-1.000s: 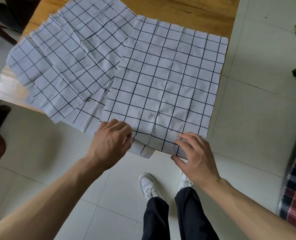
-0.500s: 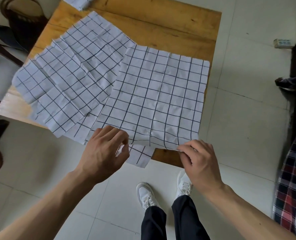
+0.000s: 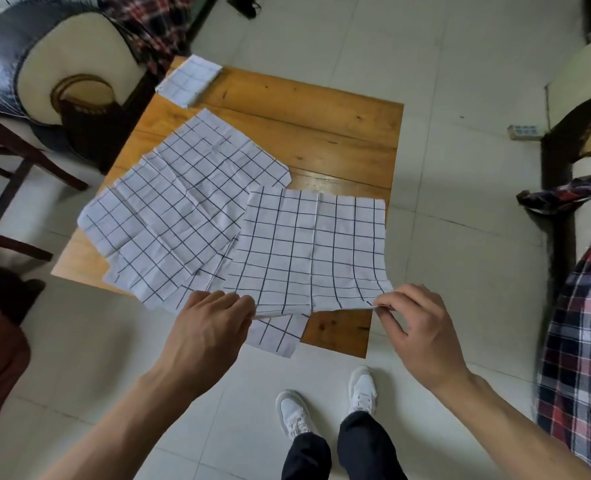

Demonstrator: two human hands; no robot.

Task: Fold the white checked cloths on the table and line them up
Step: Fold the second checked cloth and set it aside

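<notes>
A white checked cloth (image 3: 308,251) lies on the right half of the wooden table (image 3: 328,133), its near edge lifted off the surface. My left hand (image 3: 211,327) pinches its near left corner and my right hand (image 3: 415,327) pinches its near right corner. Several more unfolded checked cloths (image 3: 183,216) lie overlapped and skewed to its left, one poking out beneath the lifted edge. A small folded checked cloth (image 3: 188,79) sits at the table's far left corner.
The table is small and low on a white tiled floor. A cushioned chair (image 3: 62,74) stands at the far left, dark wooden furniture (image 3: 564,150) and plaid fabric (image 3: 585,341) at the right. My white shoes (image 3: 325,403) are below the table's near edge.
Both hands have closed on the near corners of the right cloth and raised its near edge. The view has pulled back, showing the whole table and the folded cloth.
</notes>
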